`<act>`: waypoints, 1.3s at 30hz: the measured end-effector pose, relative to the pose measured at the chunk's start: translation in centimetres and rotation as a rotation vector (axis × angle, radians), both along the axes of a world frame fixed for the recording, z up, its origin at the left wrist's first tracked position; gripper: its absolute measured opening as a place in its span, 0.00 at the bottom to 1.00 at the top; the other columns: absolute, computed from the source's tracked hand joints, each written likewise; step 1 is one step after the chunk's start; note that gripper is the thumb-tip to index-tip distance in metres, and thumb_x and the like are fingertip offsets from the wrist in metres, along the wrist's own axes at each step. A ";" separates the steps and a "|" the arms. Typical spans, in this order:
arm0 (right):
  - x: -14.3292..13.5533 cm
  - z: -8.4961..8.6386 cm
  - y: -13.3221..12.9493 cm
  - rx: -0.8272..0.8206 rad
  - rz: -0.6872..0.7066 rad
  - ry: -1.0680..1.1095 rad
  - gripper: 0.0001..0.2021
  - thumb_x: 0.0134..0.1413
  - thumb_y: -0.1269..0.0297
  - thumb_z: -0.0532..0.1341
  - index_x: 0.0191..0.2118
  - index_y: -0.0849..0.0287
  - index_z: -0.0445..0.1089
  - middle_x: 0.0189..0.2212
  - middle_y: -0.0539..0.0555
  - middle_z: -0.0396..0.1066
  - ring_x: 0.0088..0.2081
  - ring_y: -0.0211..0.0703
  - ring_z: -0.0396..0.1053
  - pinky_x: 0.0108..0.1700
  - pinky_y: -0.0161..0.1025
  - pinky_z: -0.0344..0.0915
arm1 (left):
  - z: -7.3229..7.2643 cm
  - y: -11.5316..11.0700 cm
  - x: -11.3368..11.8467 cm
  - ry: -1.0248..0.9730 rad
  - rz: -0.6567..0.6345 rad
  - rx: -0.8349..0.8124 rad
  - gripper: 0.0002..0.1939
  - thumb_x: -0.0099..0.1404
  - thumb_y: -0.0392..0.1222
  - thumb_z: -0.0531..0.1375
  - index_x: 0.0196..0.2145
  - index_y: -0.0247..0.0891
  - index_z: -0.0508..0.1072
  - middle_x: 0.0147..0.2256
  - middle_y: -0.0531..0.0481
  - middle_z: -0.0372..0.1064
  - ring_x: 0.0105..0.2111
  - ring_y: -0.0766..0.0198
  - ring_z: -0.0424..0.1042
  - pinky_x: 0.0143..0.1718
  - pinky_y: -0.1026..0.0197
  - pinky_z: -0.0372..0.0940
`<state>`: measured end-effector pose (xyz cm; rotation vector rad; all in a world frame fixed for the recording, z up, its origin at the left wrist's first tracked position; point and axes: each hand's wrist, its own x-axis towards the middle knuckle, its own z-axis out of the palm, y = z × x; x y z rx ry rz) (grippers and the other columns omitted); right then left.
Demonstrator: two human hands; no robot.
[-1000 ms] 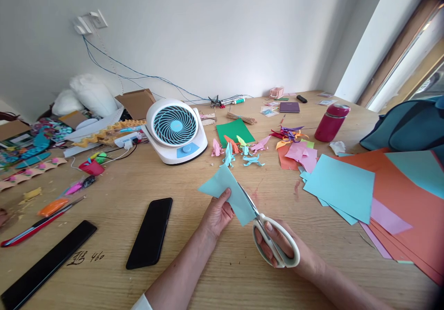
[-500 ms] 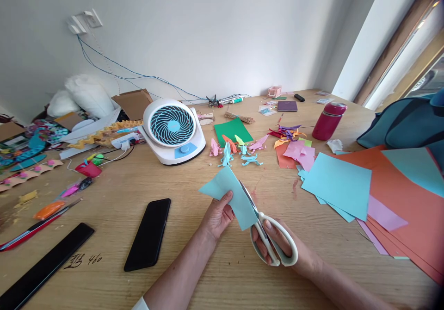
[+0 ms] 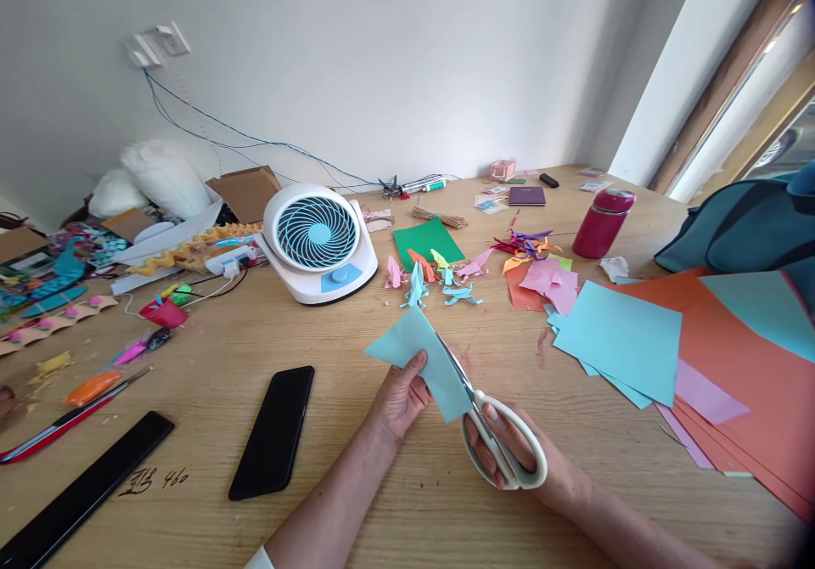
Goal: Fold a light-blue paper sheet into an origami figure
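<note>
A piece of light blue paper (image 3: 424, 350) is pinched between the thumb and fingers of my left hand (image 3: 402, 392), held above the table. My right hand (image 3: 509, 442) has its fingers through the white handles of a pair of scissors (image 3: 536, 459). The scissor blades lie along the paper's right edge, pointing up and to the left. Beyond the paper lie several folded paper figures in blue (image 3: 417, 284), pink (image 3: 395, 273) and orange, partly on a green sheet (image 3: 436, 236).
A white fan (image 3: 318, 238) stands at the back left, a black phone (image 3: 272, 433) in front of it. On the right are blue paper sheets (image 3: 617, 335), large orange sheets (image 3: 773, 408), a red flask (image 3: 602, 225) and a teal bag (image 3: 739, 229). Part of another hand (image 3: 6, 401) shows at the left edge.
My hands, the paper and the scissors stay almost in place. Part of another person's hand has come into view at the far left edge.
</note>
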<state>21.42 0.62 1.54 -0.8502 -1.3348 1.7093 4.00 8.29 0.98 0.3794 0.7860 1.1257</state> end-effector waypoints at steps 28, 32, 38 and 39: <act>-0.7 -0.3 -0.5 -0.117 -0.035 0.123 0.29 0.57 0.34 0.53 0.32 0.60 0.66 0.17 0.48 0.61 0.17 0.32 0.58 0.21 0.33 0.52 | -0.2 -0.8 0.4 0.056 -0.087 0.109 0.23 0.48 0.43 0.75 0.40 0.34 0.76 0.35 0.47 0.79 0.33 0.58 0.78 0.42 0.57 0.71; -0.8 -0.6 -0.5 -0.122 -0.026 0.162 0.29 0.56 0.33 0.53 0.32 0.59 0.67 0.18 0.48 0.62 0.17 0.34 0.58 0.21 0.35 0.52 | -0.2 -0.8 0.3 0.051 -0.079 0.103 0.24 0.48 0.42 0.75 0.42 0.34 0.76 0.34 0.47 0.79 0.36 0.56 0.78 0.44 0.56 0.70; -0.9 -0.5 -0.6 -0.125 -0.023 0.178 0.29 0.56 0.33 0.53 0.32 0.59 0.67 0.19 0.49 0.62 0.18 0.35 0.59 0.22 0.36 0.54 | -0.3 -0.8 0.4 0.047 -0.078 0.094 0.24 0.49 0.41 0.74 0.43 0.34 0.75 0.36 0.46 0.79 0.41 0.54 0.78 0.47 0.54 0.70; -0.9 -0.5 -0.6 -0.129 -0.025 0.172 0.29 0.56 0.33 0.53 0.32 0.59 0.67 0.19 0.49 0.62 0.18 0.34 0.58 0.22 0.36 0.54 | -0.3 -0.8 0.4 0.047 -0.081 0.098 0.23 0.49 0.41 0.74 0.42 0.34 0.76 0.36 0.46 0.79 0.41 0.53 0.77 0.47 0.54 0.70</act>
